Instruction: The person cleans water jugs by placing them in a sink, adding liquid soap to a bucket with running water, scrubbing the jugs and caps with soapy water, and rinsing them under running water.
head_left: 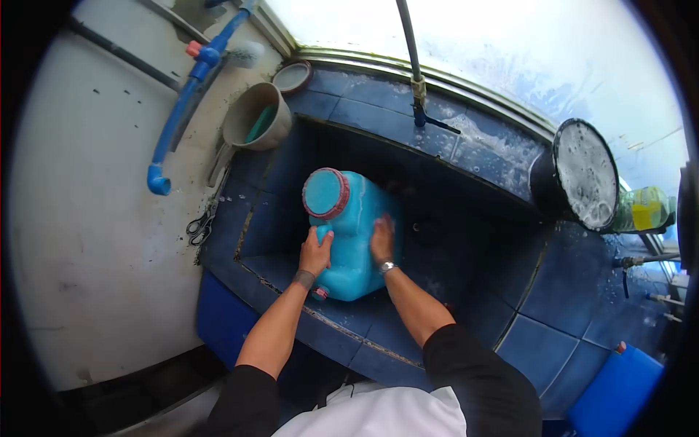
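Note:
A turquoise plastic jerrycan [357,255] with a wide turquoise lid [325,194] stands in a dark blue tiled sink [466,273]. The lid has a reddish-pink rim, and a small pink-ringed cap [320,293] sits low on the near side. My left hand [315,251] is closed around the jerrycan's handle, beneath the lid. Against the can's right side lies my right hand [382,240], with a metal watch at the wrist. Motion blurs its fingers, and whether anything is under the palm cannot be made out.
A grey-white dipper [273,124] with something green inside rests at the sink's back left corner. Scissors [200,227] lie on the left ledge. A tap [429,120] rises behind the basin. At right are a black foam-filled bucket [582,175], a green bottle [641,210] and a blue container [619,393].

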`<state>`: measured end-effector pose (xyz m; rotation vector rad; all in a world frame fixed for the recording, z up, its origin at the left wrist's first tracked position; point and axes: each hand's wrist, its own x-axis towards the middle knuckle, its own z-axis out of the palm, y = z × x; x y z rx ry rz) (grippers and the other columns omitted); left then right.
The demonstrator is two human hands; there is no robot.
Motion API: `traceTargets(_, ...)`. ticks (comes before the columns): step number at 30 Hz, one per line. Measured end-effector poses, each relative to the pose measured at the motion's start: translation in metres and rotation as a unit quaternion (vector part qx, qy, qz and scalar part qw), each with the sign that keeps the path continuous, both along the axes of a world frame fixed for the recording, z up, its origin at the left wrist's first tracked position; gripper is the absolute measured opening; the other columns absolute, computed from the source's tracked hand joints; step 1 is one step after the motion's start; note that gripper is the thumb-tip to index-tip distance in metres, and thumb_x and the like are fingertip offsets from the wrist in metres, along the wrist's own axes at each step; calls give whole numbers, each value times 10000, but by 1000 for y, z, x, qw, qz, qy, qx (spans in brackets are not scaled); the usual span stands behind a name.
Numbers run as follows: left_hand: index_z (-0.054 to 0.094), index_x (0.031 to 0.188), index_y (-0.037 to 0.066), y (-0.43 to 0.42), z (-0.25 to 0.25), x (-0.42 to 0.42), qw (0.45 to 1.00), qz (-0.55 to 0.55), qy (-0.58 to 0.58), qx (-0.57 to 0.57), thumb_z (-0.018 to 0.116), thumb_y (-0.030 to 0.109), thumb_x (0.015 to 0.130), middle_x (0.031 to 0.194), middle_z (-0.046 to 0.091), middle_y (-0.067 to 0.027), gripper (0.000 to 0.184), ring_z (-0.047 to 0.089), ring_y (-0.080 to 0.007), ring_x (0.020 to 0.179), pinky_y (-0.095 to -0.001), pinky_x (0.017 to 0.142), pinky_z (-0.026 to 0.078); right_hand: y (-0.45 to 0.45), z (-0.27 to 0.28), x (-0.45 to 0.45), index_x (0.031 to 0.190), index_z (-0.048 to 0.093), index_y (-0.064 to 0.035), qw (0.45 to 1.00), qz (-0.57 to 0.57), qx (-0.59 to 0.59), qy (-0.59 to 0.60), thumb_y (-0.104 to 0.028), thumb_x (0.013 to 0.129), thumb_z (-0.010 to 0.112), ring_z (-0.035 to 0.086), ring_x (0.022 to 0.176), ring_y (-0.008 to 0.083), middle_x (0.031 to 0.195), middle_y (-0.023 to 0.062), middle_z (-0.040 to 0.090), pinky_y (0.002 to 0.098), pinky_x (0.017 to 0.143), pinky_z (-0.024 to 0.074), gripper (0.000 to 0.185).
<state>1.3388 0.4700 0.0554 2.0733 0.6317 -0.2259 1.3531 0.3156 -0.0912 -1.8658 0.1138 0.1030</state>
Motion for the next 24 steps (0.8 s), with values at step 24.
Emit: traceTargets(24, 446, 983, 21, 17, -3, 14, 992, -22, 0, 128, 525, 277, 908, 718, 595, -212, 278, 610, -360, 595, -458, 543, 476, 19, 100, -8, 1329, 345, 98, 969, 141, -53, -198, -174, 904, 439, 255, 1325, 430, 1425, 269, 288, 478, 1102, 197, 514)
